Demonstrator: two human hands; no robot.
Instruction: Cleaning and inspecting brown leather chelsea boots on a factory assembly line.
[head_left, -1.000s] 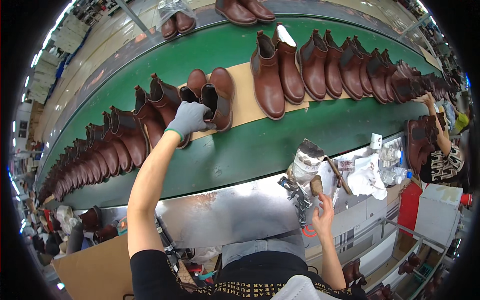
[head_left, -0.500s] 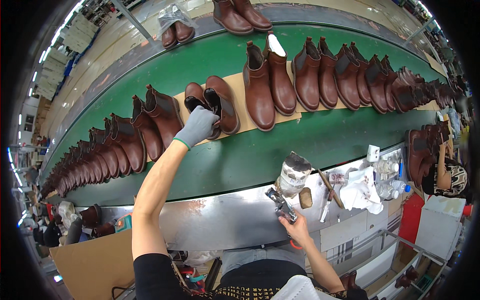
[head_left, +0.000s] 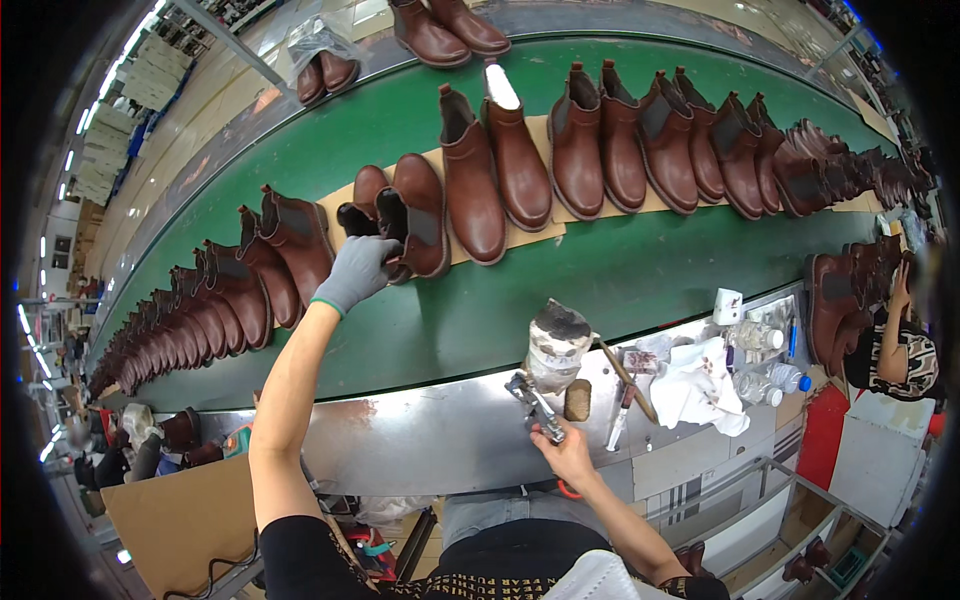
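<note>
My left hand (head_left: 355, 273), in a grey glove, has its fingers closed on the back top edge of a brown ankle boot (head_left: 424, 230). This boot has a dark elastic side panel and lies tilted back, its opening toward me. Its partner boot (head_left: 367, 190) sits just left of it, partly hidden behind it. Bare, my right hand (head_left: 566, 455) grips a dark metal hand tool (head_left: 535, 405) over the steel ledge. A red-orange curved part shows below that hand; I cannot tell what kind of tool it is.
Brown boots (head_left: 475, 185) line the green bench (head_left: 470, 320) on both sides, on tan card. On the steel ledge (head_left: 400, 440) stand a stained white-wrapped pot (head_left: 556, 352), a sponge block (head_left: 577, 400), brushes, a white cloth (head_left: 700, 385) and plastic bottles (head_left: 760, 335). Another person works far right.
The whole view has shifted, so most things sit further left. My left hand has drawn slightly toward me, still at the boot's top edge. My right hand still holds the metal tool.
</note>
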